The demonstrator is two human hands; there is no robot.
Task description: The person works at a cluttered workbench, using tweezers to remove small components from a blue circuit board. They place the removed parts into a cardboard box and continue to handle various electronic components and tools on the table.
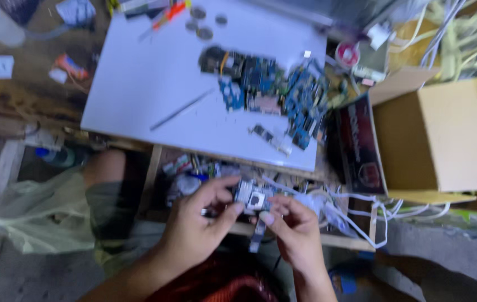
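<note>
White worktop [137, 84], hands pinching small blurred circuit board [254, 197]

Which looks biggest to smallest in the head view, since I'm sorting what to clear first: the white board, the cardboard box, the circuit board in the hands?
1. white board
2. cardboard box, clearly smaller in the picture, though partly cut off at the edge
3. small circuit board, held by left hand and right hand

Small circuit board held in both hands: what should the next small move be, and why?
Probably lift the small circuit board to the white work board. Both the left hand and right hand pinch it above a cluttered drawer, with a strip dangling below; the picture is blurred, so finer detail cannot be told.
</note>
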